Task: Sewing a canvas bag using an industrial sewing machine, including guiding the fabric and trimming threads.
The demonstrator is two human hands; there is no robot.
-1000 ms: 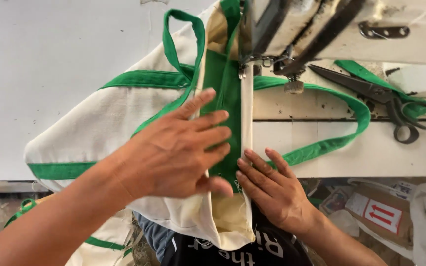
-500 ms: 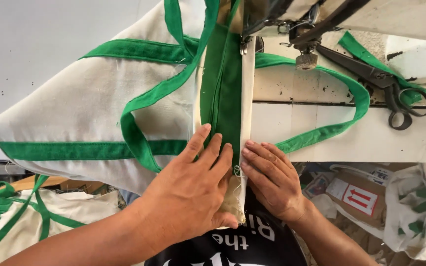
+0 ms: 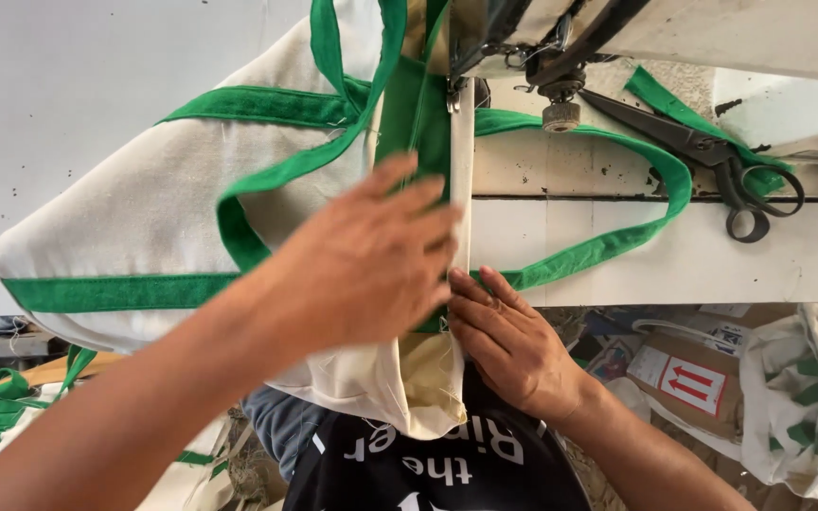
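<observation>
The cream bag with green trim lies on the white worktop, its green strip under the sewing machine. The left hand presses flat on the bag, fingers spread. The right hand presses beside it, fingers flat. Black scissors lie right of the machine.

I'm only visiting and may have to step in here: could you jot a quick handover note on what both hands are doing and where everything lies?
Left hand: flat, fingers spread, pressing the cream canvas bag with green trim on the white sewing table.
Right hand: fingers on the bag's edge at the table's front, beside the cream strip.
The green centre band runs up under the sewing machine head.
Black scissors lie to the right, untouched.
Done: bag lined up under the machine.
Left: how far the seam is stitched cannot be seen.
</observation>
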